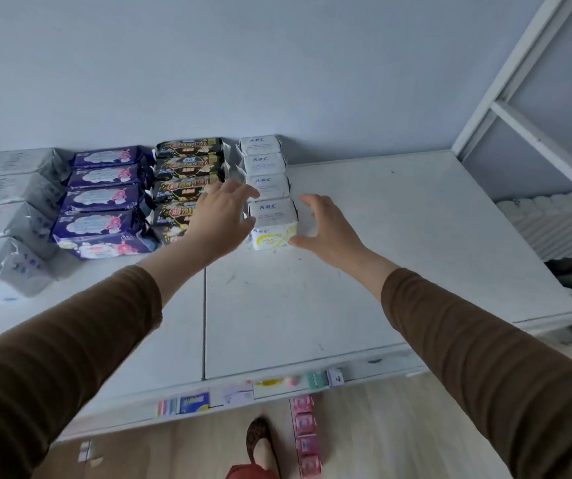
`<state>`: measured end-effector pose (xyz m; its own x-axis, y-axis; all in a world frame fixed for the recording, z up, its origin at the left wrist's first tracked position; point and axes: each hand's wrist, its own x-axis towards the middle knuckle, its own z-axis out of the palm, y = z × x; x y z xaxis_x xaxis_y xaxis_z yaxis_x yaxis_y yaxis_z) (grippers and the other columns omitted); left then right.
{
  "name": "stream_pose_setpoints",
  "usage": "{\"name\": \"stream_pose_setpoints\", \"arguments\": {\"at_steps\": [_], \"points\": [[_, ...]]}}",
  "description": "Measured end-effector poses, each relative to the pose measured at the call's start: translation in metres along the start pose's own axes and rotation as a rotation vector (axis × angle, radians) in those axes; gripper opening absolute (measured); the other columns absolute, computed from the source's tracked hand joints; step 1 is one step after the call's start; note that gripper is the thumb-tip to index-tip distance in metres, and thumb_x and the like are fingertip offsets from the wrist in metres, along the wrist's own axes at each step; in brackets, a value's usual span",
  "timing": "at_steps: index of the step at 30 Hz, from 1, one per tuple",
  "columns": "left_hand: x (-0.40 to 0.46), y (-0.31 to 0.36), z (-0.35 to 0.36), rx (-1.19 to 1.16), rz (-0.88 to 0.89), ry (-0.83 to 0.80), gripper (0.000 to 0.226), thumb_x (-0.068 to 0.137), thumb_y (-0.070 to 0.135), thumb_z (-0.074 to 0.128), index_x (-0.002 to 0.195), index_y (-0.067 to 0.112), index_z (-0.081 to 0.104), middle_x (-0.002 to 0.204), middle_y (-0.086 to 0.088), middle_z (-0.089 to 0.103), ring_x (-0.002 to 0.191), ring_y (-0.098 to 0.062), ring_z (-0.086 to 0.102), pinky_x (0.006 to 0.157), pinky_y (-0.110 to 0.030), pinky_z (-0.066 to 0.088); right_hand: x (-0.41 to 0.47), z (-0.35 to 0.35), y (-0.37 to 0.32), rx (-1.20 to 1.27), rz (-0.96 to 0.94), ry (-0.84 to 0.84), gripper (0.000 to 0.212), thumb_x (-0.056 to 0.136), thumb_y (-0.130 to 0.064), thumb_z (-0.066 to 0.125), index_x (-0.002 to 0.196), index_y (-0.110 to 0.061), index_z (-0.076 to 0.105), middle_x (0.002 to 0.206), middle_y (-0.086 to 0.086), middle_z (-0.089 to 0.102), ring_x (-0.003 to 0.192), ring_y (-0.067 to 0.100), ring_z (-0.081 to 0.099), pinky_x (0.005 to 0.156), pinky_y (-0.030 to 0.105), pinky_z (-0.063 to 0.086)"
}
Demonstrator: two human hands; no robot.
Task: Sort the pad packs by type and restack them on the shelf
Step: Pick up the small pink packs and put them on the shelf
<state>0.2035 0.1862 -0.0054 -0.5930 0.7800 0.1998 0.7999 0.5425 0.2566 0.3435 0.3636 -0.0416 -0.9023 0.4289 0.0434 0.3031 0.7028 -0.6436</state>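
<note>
From the head camera, I look down on a white shelf with four rows of pad packs running from near to far against the back wall.

Farthest right is the row of white ABC packs: I count four standing one behind another, and the nearest one shows a yellow KMS mark on its front face. My left hand is at the left side of that nearest pack, fingers spread wide and reaching past its corner; I cannot tell whether the fingertips actually touch it. My right hand is open wide on the right side, thumb tip at the pack's lower right corner, the other fingers curled above and clear of it. Neither hand has closed on anything.

Just left of that row stand the black packs: I can count four, perhaps a fifth at the near end, but my left hand hides part of them. Left again are the purple packs, four upright and a fifth lying at the near end. At the far left are the pale grey-white packs, four in view, with the frame edge cutting off what is nearer.

Both my sleeves are brown. Below the shelf edge, a strip of pink packs hangs near the floor, at least four.
</note>
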Motion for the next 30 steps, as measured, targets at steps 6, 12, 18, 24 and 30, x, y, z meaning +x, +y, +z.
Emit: {"name": "stream_pose_setpoints", "arguments": {"at_steps": [6, 12, 18, 24, 30], "points": [[-0.087, 0.066, 0.02, -0.026, 0.046, 0.073, 0.04, 0.086, 0.024, 0.066, 0.125, 0.02, 0.058, 0.12, -0.001, 0.057, 0.108, -0.028, 0.051, 0.092, -0.044, 0.042, -0.102, -0.023, 0.002, 0.004, -0.118, 0.072, 0.056, 0.087, -0.029, 0.069, 0.136, -0.018, 0.047, 0.132, 0.001, 0.05, 0.12, 0.023, 0.048, 0.097, 0.04, 0.043], [-0.21, 0.14, 0.069, -0.139, 0.145, 0.125, 0.033, 0.088, 0.021, 0.06, 0.121, 0.02, 0.057, 0.113, 0.001, 0.055, 0.102, -0.025, 0.052, 0.084, -0.039, 0.043, -0.239, -0.024, 0.052, 0.06, -0.216, 0.282, 0.028, 0.089, -0.024, 0.063, 0.117, -0.02, 0.058, 0.108, -0.006, 0.058, 0.099, 0.012, 0.052, 0.08, 0.023, 0.042], [-0.327, 0.162, 0.159, -0.231, 0.11, -0.127, 0.034, 0.087, 0.015, 0.066, 0.12, 0.021, 0.057, 0.112, 0.002, 0.056, 0.103, -0.025, 0.056, 0.08, -0.038, 0.047, -0.352, 0.028, 0.129, 0.088, 0.054, 0.139, 0.02, 0.092, -0.019, 0.063, 0.111, -0.018, 0.059, 0.1, -0.006, 0.056, 0.092, 0.012, 0.052, 0.076, 0.03, 0.048], [-0.425, 0.141, 0.25, -0.204, -0.019, -0.446, 0.038, 0.086, 0.018, 0.065, 0.122, 0.027, 0.056, 0.117, 0.006, 0.056, 0.106, -0.019, 0.059, 0.078, -0.036, 0.052, -0.43, 0.127, 0.202, 0.098, 0.348, -0.078, 0.02, 0.089, -0.021, 0.065, 0.108, -0.024, 0.057, 0.101, -0.007, 0.06, 0.084, 0.008, 0.051, 0.067, 0.022, 0.037], [-0.499, 0.101, 0.367, -0.156, -0.122, -0.598, 0.038, 0.087, 0.018, 0.062, 0.123, 0.027, 0.056, 0.118, 0.005, 0.055, 0.113, -0.02, 0.052, 0.08, -0.035, 0.046, -0.48, 0.256, 0.27, 0.11, 0.496, -0.176, 0.022, 0.089, -0.017, 0.063, 0.11, -0.021, 0.058, 0.102, -0.005, 0.06, 0.082, 0.012, 0.055, 0.073, 0.027, 0.041]]}}
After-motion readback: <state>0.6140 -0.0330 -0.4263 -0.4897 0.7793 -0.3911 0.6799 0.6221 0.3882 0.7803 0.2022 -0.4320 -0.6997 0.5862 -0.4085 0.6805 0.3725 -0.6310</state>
